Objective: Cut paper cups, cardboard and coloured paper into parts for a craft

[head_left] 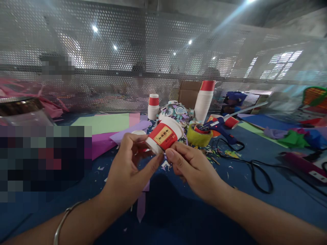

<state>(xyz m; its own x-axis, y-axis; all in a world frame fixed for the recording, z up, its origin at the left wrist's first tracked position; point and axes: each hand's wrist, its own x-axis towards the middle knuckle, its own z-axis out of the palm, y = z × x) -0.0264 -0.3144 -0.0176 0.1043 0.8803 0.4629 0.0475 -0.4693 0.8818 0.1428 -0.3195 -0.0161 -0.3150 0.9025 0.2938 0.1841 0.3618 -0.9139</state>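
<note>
A red and white paper cup point(163, 134) with a gold label is held tilted in front of me, above the table. My left hand point(134, 160) grips it near its lower left end, thumb below and fingers behind. Against the cup's lower right side, my right hand point(187, 161) is closed in a pinch. What lies between those fingertips is too small to make out. A purple paper strip point(141, 207) with a pointed end lies on the table below my hands.
Behind the cup are a tall cup stack point(203, 102), a shorter stack point(153, 107) and paper scraps. A blue glue gun point(219, 127) rests on a yellow tape roll point(200, 136); its black cord loops right towards a power strip point(304, 166). Coloured paper sheets point(102, 123) lie left.
</note>
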